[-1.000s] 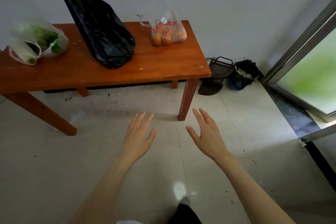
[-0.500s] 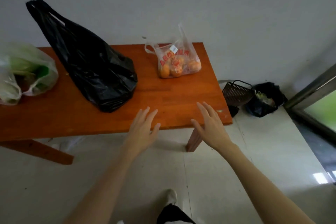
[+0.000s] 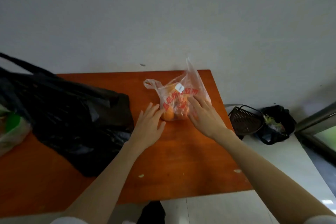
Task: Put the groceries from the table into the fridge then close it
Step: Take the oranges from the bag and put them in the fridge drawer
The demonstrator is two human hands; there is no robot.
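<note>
A clear plastic bag of oranges (image 3: 177, 99) with red print sits on the orange-brown wooden table (image 3: 190, 160), near its far right corner. My left hand (image 3: 148, 126) reaches its straight fingers to the bag's lower left side. My right hand (image 3: 206, 116) lies with straight fingers against the bag's right side. A big black plastic bag (image 3: 69, 114) slumps to the left on the table. At the far left edge is a clear bag with green vegetables (image 3: 12, 129). The fridge is out of view.
A grey wall stands right behind the table. On the floor to the right are a dark plastic basket (image 3: 245, 120) and a black bag of scraps (image 3: 276, 125). A metal door frame (image 3: 316, 120) runs along the right edge.
I have stepped up to the table; it now fills the lower view. Both hands moved forward from the table's near edge to the bag of oranges and now touch its sides.
</note>
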